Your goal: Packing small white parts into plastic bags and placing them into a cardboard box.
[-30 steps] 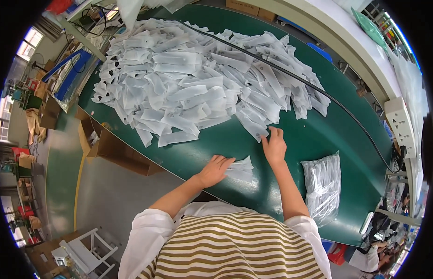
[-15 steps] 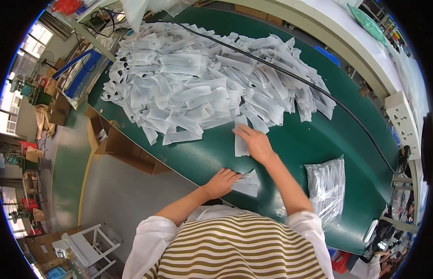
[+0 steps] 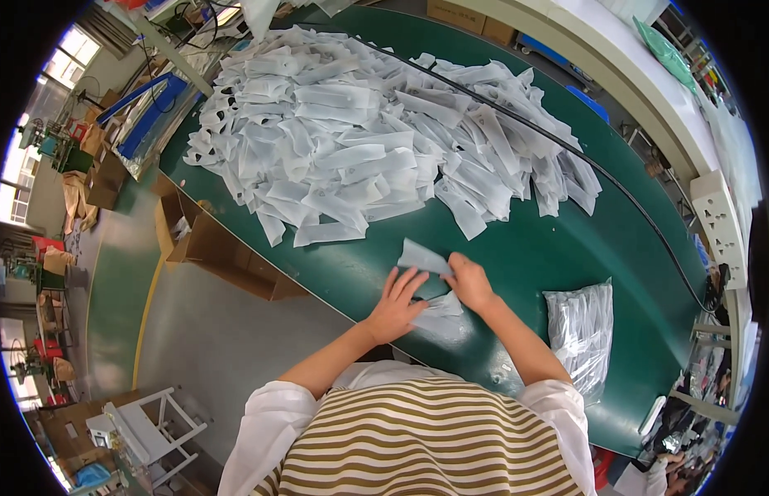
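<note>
A pale, translucent flat packet [image 3: 424, 258] is tilted above the green table, one end pinched between the thumb and fingers of my right hand [image 3: 471, 283]. My left hand [image 3: 392, 307] has its fingers spread, with the fingertips by the packet's lower edge; whether they touch it is hard to tell. Just below, several similar packets lie as a small stack [image 3: 442, 312] close to the table's near edge, partly covered by my left fingers. A large heap of the same pale packets [image 3: 343, 157] spreads over the far side of the table.
A filled clear plastic bag [image 3: 581, 335] lies right of my right arm. A black cable [image 3: 558, 150] crosses over the heap toward a white power strip [image 3: 719, 227]. An open cardboard box [image 3: 227, 252] stands below the left edge of the green table [image 3: 516, 248].
My right hand has drawn a packet from the heap's near edge toward me and lifted it. My left hand has moved up off the small stack, its fingers spreading.
</note>
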A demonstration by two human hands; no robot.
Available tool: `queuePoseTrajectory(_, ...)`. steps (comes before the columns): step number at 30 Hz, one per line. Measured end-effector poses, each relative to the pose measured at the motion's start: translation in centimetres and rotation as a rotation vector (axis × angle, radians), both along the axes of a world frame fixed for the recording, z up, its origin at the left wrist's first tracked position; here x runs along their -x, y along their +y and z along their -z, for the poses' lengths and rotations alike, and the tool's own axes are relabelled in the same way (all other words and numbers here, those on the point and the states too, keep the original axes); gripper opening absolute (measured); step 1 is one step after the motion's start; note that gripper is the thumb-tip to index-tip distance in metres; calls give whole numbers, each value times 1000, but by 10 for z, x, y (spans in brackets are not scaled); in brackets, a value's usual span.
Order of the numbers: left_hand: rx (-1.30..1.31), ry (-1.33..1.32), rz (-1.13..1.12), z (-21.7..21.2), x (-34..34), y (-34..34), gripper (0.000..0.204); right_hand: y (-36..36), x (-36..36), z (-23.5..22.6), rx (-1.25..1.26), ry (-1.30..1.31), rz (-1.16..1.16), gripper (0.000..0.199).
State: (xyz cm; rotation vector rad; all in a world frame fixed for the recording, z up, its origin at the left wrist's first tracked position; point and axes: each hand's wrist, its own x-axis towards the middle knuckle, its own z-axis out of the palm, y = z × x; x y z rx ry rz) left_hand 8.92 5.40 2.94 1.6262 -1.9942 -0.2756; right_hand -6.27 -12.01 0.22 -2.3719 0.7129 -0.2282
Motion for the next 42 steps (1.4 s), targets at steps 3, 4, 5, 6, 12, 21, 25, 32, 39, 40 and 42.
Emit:
queuePoseTrajectory(3, 35, -123, -79, -5, -8, -9, 57, -2, 6, -12, -14, -42, -100, 31)
queuePoseTrajectory(4, 0, -85, -34, 9, -13, -7, 58, -5, 6, -19, -35, -100, -116, 31)
queuePoseTrajectory(5, -33, -46, 17, 19, -16, -8, 58, -10, 5, -23, -53, -157, -128, 32)
queuePoseTrajectory(6, -66, -8, 65, 28, -19, -8, 59, -19, -3, -24, 59, -178, 83, 30)
queuePoseTrajectory(12, -203, 127, 123, 33, -12, -22, 66, -69, -28, 15, 141, -44, 533, 19)
queuePoseTrajectory(21, -37, -23, 85, 9, -24, -43, 69, -17, 19, 9, -22, -151, 25, 16)
queuePoseTrajectory(25, -76, 22, 91, 28, -25, -38, 68, -33, 10, -31, 132, -212, 31, 22)
queuePoseTrajectory(32, -132, 87, 152, 27, -11, -40, 66, -119, -31, -18, 430, -268, 570, 25)
queuePoseTrajectory(39, -140, 54, 127, 18, -16, -40, 66, -70, -5, -23, -118, -276, 526, 19)
queuePoseTrajectory(40, -128, 48, 169, 17, -16, -44, 65, -63, 5, -19, -162, -268, 476, 19)
queuePoseTrajectory(42, -99, 33, 253, 16, -16, -51, 65, -54, 24, -10, -247, -261, 375, 18)
